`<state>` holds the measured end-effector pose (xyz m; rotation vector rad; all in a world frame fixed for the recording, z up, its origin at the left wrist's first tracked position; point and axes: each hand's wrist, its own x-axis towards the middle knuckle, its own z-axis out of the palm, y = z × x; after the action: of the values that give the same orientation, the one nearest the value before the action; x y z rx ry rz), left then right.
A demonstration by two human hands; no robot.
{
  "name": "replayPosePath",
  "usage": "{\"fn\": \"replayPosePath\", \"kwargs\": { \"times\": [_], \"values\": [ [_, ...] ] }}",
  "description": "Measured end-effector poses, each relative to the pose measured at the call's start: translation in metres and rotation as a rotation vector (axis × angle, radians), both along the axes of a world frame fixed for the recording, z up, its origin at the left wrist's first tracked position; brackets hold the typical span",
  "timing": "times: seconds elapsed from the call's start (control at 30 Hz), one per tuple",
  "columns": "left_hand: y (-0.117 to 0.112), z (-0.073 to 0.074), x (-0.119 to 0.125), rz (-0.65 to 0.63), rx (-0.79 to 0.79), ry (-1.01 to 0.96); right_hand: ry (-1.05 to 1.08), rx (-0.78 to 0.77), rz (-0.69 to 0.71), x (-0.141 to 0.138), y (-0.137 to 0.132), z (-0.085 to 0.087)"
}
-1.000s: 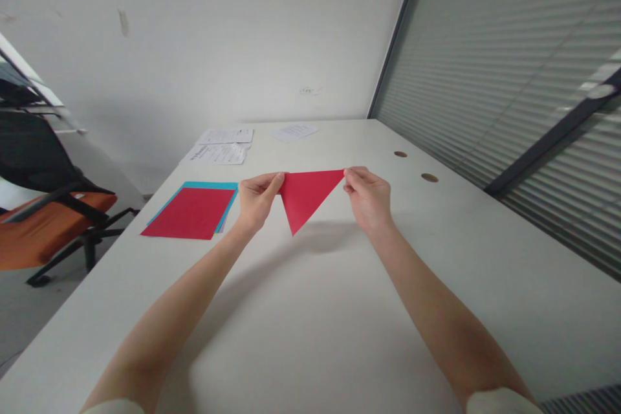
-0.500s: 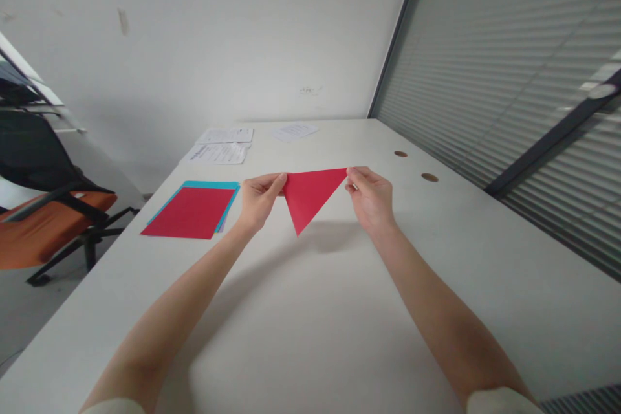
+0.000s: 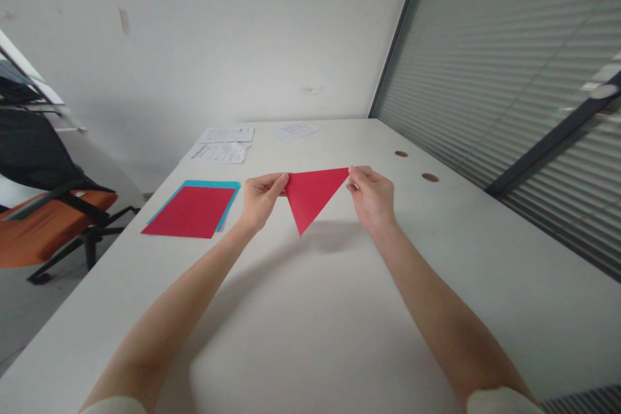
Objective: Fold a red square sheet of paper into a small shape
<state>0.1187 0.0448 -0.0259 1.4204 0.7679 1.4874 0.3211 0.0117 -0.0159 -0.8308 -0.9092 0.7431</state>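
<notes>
A red paper triangle (image 3: 313, 197) is stretched between my two hands above the white table, one point hanging downward. My left hand (image 3: 262, 197) pinches its upper left corner between thumb and fingers. At the upper right corner, my right hand (image 3: 373, 197) grips the tip the same way. Left of my left hand lies a stack of coloured sheets, with a red sheet (image 3: 191, 212) on top and a blue sheet (image 3: 211, 185) showing along its back and right edges.
Printed papers (image 3: 218, 152) lie at the table's far left, and another printed sheet (image 3: 295, 132) lies at the far middle. Two round holes (image 3: 429, 177) pierce the white table (image 3: 310, 336) on the right, beside window blinds (image 3: 509, 77). An orange-seated chair (image 3: 53, 217) stands at left.
The red paper triangle and both hands have shifted very slightly to the right. Both grips are unchanged.
</notes>
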Motion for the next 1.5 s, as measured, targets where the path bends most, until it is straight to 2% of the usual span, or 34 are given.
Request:
{"fn": "replayPosePath", "kwargs": {
  "times": [0.27,0.43,0.6,0.87,1.13,1.33,1.5],
  "values": [
    [0.001,-0.002,0.0,0.019,0.018,-0.011,-0.037,-0.006,-0.019,0.0,-0.001,0.001],
    [0.005,-0.005,-0.003,0.135,0.093,0.02,-0.042,-0.036,-0.006,-0.001,0.0,0.001],
    [0.004,-0.002,-0.006,0.248,0.184,0.088,-0.003,-0.068,0.0,-0.003,0.0,0.001],
    [0.003,0.0,-0.006,0.198,0.171,0.152,0.076,-0.147,-0.019,-0.002,0.0,0.0],
    [0.009,-0.004,-0.009,0.178,0.144,0.193,0.045,-0.166,-0.005,0.001,0.01,-0.013],
    [0.013,-0.008,-0.009,0.136,0.099,0.224,0.125,-0.266,-0.003,0.002,0.016,-0.024],
    [0.02,-0.015,-0.012,0.138,0.066,0.245,0.08,-0.293,0.075,0.005,0.017,-0.03]
  ]
}}
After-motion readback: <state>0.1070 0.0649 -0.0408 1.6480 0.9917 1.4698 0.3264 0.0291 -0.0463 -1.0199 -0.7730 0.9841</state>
